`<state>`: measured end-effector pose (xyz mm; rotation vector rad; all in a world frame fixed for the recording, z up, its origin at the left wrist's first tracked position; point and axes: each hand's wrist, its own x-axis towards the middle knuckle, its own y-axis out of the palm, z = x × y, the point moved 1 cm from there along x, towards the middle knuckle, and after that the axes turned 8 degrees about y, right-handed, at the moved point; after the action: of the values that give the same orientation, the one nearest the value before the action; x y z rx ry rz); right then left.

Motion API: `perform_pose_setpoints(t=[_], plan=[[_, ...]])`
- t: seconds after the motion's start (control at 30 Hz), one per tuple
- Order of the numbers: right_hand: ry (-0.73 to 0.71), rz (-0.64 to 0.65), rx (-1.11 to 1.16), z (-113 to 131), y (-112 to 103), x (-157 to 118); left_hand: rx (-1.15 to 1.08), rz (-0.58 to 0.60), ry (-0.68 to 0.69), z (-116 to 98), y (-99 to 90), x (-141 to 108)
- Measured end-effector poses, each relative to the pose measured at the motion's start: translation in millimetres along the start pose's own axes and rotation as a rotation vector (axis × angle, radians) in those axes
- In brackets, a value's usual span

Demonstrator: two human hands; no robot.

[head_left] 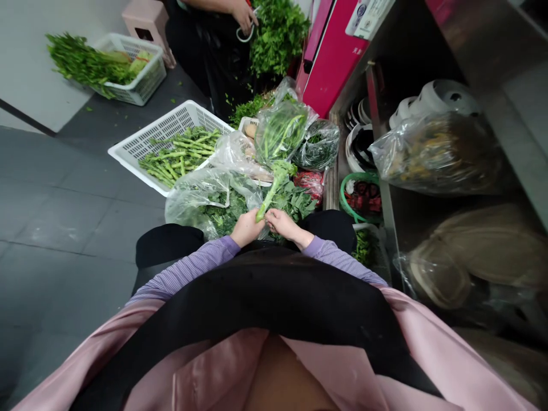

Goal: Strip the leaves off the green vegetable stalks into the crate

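Pink shirt (334,365), left hand (248,228) gripping stalk (270,196), panel (329,74) marked "天".

"Where are these two people at work?"

"In what looks like a vegetable-prep corner of a kitchen or food shop; which of the two cannot be told."

"What shows it?"

"A white, rectangular, perforated plastic basket (148,137) of slender green stalks (184,155) sits on a dark grey tiled floor (81,222) near a clear plastic bag of greens (280,131). One person (184,268), in a black apron (265,291), holds a thick light-green stalk (272,191); a second person (214,63), in dark clothes, is beside a bushy green bunch (278,37). Metal shelving (389,237) stands at right."
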<state>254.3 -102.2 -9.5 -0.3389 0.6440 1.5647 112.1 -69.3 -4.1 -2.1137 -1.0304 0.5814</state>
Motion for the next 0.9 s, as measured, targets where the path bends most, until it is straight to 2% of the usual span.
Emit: perform_pose_setpoints(t=[0.1,0.2,0.3,0.4,0.47,0.53,0.6,0.7,0.77,0.83,0.9], plan=[[-0.168,-0.17,0.025,11.1,-13.5,-2.7,0.127,-0.036,-0.06,-0.9,-4.6,-1.1],[-0.31,-0.134,0.151,38.3,-26.3,-11.6,0.212,-0.031,-0.054,-4.4,-8.0,-3.0],[-0.34,-0.129,0.162,56.9,-29.6,-16.4,0.266,-0.034,-0.065,-6.1,-9.7,-4.6],[-0.35,-0.244,0.172,58.4,-27.7,-12.0,0.277,-0.047,-0.056,-4.0,-9.2,-4.6],[-0.358,-0.303,0.209,55.1,-26.2,-7.6,0.208,-0.049,-0.055,-1.4,-6.7,-3.6],[-0.33,-0.284,0.297,52.2,-24.6,-5.0,0.038,-0.035,-0.031,-0.1,-2.8,-2.1],[-0.24,-0.179,0.415,50.6,-22.1,-4.7,-0.237,0.038,0.0,-1.6,0.5,-1.0],[-0.145,0.001,0.543,49.7,-20.0,-5.5,-0.764,0.259,-0.045,-7.8,-0.5,-2.6],[-0.137,0.06,0.568,49.5,-24.5,-3.7,-1.063,0.444,-0.106,-12.4,-5.6,-6.0],[-0.134,-0.008,0.577,49.7,-36.3,-0.2,-1.231,0.615,-0.118,-16.0,-11.2,-10.0],[-0.158,-0.18,0.561,50.6,-52.1,2.0,-1.258,0.694,-0.097,-17.8,-13.8,-12.8]])
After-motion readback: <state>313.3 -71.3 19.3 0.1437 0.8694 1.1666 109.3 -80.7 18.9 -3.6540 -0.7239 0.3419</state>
